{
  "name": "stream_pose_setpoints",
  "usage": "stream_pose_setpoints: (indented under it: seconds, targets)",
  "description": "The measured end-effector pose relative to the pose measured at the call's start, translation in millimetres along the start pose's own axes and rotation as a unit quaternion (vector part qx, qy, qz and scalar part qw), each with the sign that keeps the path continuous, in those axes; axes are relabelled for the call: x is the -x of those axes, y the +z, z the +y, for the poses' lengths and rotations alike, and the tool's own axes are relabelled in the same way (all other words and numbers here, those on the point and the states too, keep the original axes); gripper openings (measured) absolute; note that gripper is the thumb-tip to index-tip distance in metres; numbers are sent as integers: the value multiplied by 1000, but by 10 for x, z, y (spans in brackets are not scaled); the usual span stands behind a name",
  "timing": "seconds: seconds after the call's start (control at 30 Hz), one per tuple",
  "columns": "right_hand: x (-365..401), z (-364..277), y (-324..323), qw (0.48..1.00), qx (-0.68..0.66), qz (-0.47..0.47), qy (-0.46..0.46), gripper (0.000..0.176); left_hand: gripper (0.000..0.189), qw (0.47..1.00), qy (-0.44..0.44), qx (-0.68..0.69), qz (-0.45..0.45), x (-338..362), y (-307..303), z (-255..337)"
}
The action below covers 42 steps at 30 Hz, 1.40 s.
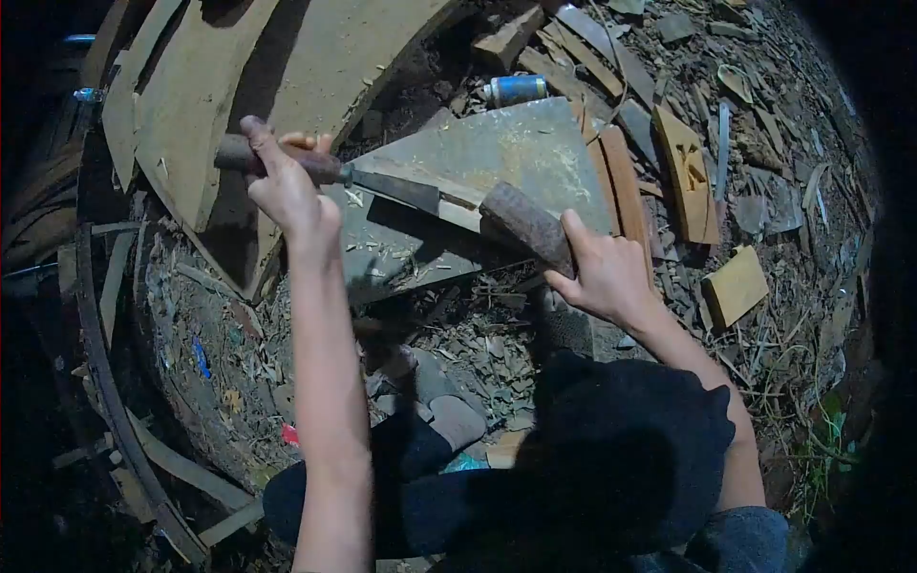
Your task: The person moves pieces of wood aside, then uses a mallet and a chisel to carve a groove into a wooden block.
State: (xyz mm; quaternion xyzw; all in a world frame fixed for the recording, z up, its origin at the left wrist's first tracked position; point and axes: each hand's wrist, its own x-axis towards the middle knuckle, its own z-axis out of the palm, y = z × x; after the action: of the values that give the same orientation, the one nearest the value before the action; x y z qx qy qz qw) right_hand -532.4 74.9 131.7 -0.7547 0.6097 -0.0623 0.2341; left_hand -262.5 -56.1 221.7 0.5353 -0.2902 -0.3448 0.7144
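My left hand (291, 186) is closed around the reddish-brown handle of a chisel (396, 189), whose flat metal blade points right. The blade's tip lies at a dark slot in a pale wooden piece (458, 212). My right hand (611, 267) grips a thick, rough wooden mallet (523, 220), its blunt end over the right part of the pale piece and hiding some of it. Beneath lies a grey flat slab (549, 143) scattered with wood shavings.
Large curved boards (334, 57) lean at the upper left. A blue can (518, 90) lies behind the slab. Cut wood pieces (686, 177), a yellowish block (737, 286) and chips cover the ground at right. My shoe (457, 420) is close below the slab.
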Motion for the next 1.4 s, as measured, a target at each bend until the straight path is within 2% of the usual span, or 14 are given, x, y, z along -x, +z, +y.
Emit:
stream_pose_setpoints:
  seconds: [0.07, 0.1, 0.17, 0.23, 0.3, 0.33, 0.43, 0.6, 0.7, 0.93, 1.2, 1.3, 1.37, 1.4]
  targets:
    - [-2, 26, 43, 1000, 3, 12, -14, 70, 26, 987, -137, -5, -80, -93, -84, 168]
    - [-3, 16, 22, 1000, 2, 11, -17, 70, 26, 988, -135, -6, -77, -155, -131, 203]
    - [-13, -20, -38, 1000, 2, -15, 8, 71, 16, 956, -237, 65, -160, -280, -169, 232]
    - [-15, -14, -12, 1000, -1, -3, -3, 70, 12, 960, -226, 67, -152, -251, -71, 200]
    - [0, -3, -3, 1000, -1, 8, -7, 70, 19, 987, -104, -7, -120, -186, 54, 173]
    - [8, -10, -4, 1000, 3, 13, -11, 70, 26, 990, -55, -1, -132, -149, 134, 171]
    - [5, -3, -2, 1000, 9, 22, -16, 69, 27, 983, -19, 15, -181, -16, 332, 240]
    - [-6, -23, -16, 1000, 5, 11, -11, 69, 32, 957, 5, -4, -291, -25, 483, 119]
    - [-13, -37, -36, 1000, -5, -5, 9, 69, 32, 949, 42, -64, -307, 30, 501, 32]
    - [-11, -43, -41, 1000, -1, -7, 6, 69, 36, 963, 87, -21, -254, 176, 507, -107]
    - [-34, -8, -8, 1000, -12, -15, 5, 73, 25, 948, 127, -47, -288, 220, 555, -220]
    - [-96, 133, 23, 996, -84, 11, 40, 69, 23, 946, 128, -41, -296, 213, 552, -257]
    - [-309, 288, 3, 959, -204, 172, -91, 66, 23, 944, 154, -63, -284, 196, 577, -289]
    - [-373, 152, -288, 940, -265, 185, -106, 67, 23, 949, 132, -77, -274, 198, 589, -308]
